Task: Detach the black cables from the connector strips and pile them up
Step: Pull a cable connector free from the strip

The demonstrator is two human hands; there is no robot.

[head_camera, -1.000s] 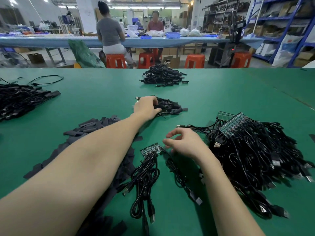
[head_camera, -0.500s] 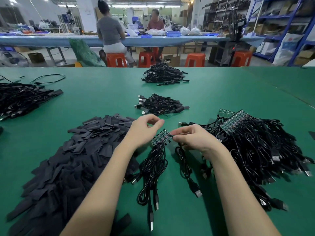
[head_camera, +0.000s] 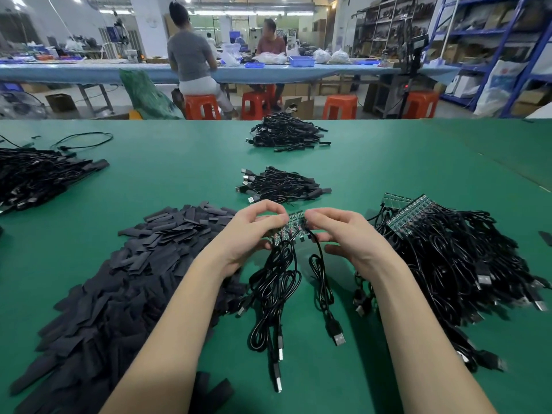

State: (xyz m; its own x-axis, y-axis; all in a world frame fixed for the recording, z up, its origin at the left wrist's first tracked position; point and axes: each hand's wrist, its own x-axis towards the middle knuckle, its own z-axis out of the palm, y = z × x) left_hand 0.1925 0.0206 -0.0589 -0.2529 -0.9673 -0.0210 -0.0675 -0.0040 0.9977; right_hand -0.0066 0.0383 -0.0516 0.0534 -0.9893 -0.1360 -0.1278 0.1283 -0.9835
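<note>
Both hands now raised with connector strip: left hand pinches one end as anchor, right hand pinches outermost cable, probably for pull-off.

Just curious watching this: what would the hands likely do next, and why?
Probably the right hand pulls the end cable off the strip while the left hand steadies it; both already pinch it, and cables still hang from it.

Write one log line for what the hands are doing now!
left hand: holds connector strip | right hand: pinches strip's right end | cables: attached
</note>
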